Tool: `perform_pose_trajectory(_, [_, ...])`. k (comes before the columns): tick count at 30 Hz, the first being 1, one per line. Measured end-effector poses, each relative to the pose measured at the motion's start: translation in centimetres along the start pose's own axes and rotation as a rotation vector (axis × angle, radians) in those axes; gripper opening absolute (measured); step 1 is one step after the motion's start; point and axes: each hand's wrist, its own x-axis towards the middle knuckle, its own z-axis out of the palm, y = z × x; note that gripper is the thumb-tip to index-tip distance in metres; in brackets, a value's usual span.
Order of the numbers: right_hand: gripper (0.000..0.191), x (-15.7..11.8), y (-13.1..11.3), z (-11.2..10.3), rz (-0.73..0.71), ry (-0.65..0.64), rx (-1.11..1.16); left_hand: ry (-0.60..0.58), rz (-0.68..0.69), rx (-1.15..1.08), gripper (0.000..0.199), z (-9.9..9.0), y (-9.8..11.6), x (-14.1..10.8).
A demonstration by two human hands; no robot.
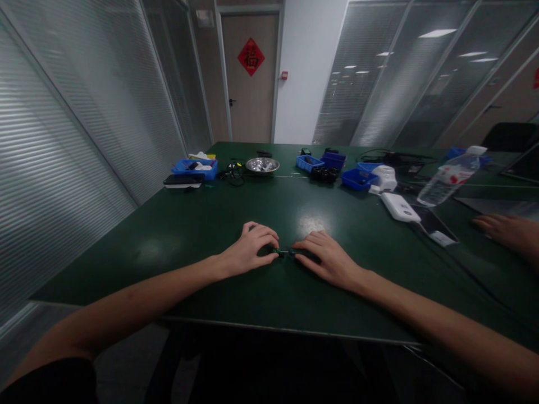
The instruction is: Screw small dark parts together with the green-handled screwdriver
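Head view: a small green piece (277, 251) is clamped between the thumb and fingertips of the left hand (250, 249), at the very tips and outside the palm, above the middle of the table's (219, 205) near edge. Between the two hands a thin rod (285, 252) is seen, its dark end pinched by the right hand's (328, 259) thumb and fingers. Whether piece and rod are joined cannot be told.

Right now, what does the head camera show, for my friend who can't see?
A person's left hand and right hand hold something tiny, too small to name, at a dark green table. Behind are a metal bowl and blue trays.
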Motion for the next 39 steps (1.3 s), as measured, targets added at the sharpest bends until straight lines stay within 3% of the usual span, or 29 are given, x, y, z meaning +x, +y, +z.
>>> perform_pose_trajectory(28, [0.024,0.2,-0.4,1.0,-0.048,0.011,0.024,-0.033,0.03,-0.06,0.018,0.2,0.2,0.3])
perform_pose_trajectory(39, [0.022,0.3,-0.4,0.9,-0.006,0.086,0.037,-0.043,0.029,-0.056,0.017,0.3,0.0,0.3])
